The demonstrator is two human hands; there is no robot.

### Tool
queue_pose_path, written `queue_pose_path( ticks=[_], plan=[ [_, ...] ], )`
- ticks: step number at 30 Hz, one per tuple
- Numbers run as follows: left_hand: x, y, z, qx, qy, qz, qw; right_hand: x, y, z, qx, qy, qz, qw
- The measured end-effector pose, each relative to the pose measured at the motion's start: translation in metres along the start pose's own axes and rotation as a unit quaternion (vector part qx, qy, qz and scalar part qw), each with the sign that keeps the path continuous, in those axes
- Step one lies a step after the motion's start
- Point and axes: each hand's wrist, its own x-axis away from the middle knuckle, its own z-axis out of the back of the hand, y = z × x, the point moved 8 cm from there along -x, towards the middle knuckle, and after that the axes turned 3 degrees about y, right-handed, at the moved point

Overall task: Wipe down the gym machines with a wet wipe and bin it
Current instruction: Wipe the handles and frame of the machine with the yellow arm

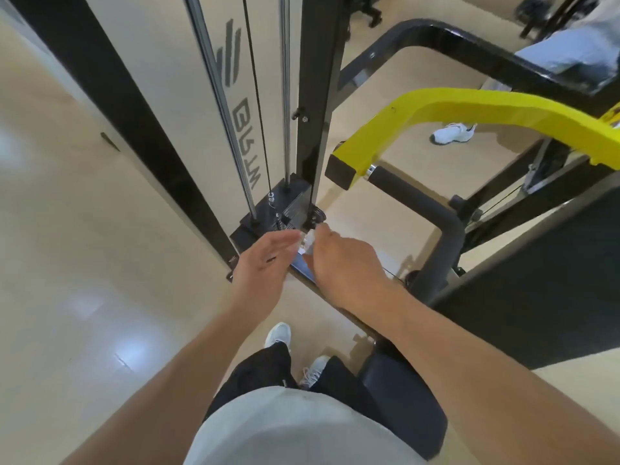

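Two bare hands met low in front of the weight stack. The left hand [265, 260] lay flat, palm turned inward and fingers straight, its fingertips just touching a small, crumpled white wet wipe [307, 241]. The right hand [342, 263] had its fingers curled down over the wipe's other side, gripping it; motion blur hid the exact pinch. The wipe hung between both hands, just above the black base plate [285, 209] of the cable machine.

From that plate rose two polished steel guide rods [221, 105] and a thin black cable [256, 95], flanked by a black square-section upright [317, 78] with a screw head showing. Behind the rods stood a smooth pale shroud panel [161, 62] printed with dark grey slanted stripes and letters; seen upside down and blurred, the letters could not be read with certainty.

To the right, a glossy yellow arm [469, 109] of rectangular tube curved away, capped in black, with a matte foam-covered roller bar [419, 203] beneath it and a glossy black tubular frame [453, 38] beyond. A dark seat pad [553, 263] filled the right edge. The floor [67, 263] was shiny beige, reflecting ceiling lights. Another person's white sneaker [453, 133] stood past the yellow arm.
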Motion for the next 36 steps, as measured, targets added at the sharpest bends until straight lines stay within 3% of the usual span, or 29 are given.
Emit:
queue_pose_path(
  ticks=[5, 7, 12, 15, 19, 22, 25, 28, 32, 34, 36],
  plan=[
    [0.0, 0.001, 0.005, -0.022, -0.004, 0.006, 1.0, 0.062, 0.044, 0.001, 0.064, -0.074, 0.009, 0.995],
    [0.0, -0.002, 0.005, -0.011, 0.002, 0.016, 1.0, 0.069, 0.051, 0.002, 0.092, -0.052, 0.01, 0.994],
    [0.002, -0.006, -0.004, 0.021, 0.045, 0.036, 0.998, 0.0, 0.005, -0.007, 0.04, 0.039, -0.005, 0.998],
    [-0.004, 0.007, -0.004, 0.0, 0.067, 0.001, 0.998, 0.014, 0.016, -0.006, -0.012, -0.013, -0.006, 1.0],
    [-0.012, 0.027, -0.018, -0.02, 0.048, -0.033, 0.998, 0.087, 0.062, 0.005, 0.052, 0.067, 0.089, 0.992],
    [-0.012, 0.045, -0.039, -0.063, 0.021, -0.071, 0.995, 0.107, 0.09, -0.006, 0.091, 0.056, 0.189, 0.976],
    [-0.016, 0.068, -0.066, -0.125, -0.036, -0.134, 0.982, 0.098, 0.117, -0.009, 0.097, 0.033, 0.222, 0.97],
    [-0.02, 0.082, -0.093, -0.189, -0.1, -0.185, 0.959, 0.087, 0.147, -0.016, 0.081, -0.009, 0.18, 0.98],
    [-0.029, 0.081, -0.117, -0.242, -0.137, -0.191, 0.942, 0.084, 0.18, 0.001, 0.036, 0.067, 0.014, 0.997],
    [-0.032, 0.076, -0.126, -0.29, -0.148, -0.172, 0.93, 0.092, 0.177, -0.001, -0.051, 0.1, -0.08, 0.99],
    [-0.034, 0.071, -0.131, -0.338, -0.15, -0.158, 0.915, 0.104, 0.158, -0.011, -0.237, 0.115, -0.197, 0.944]
  ],
)
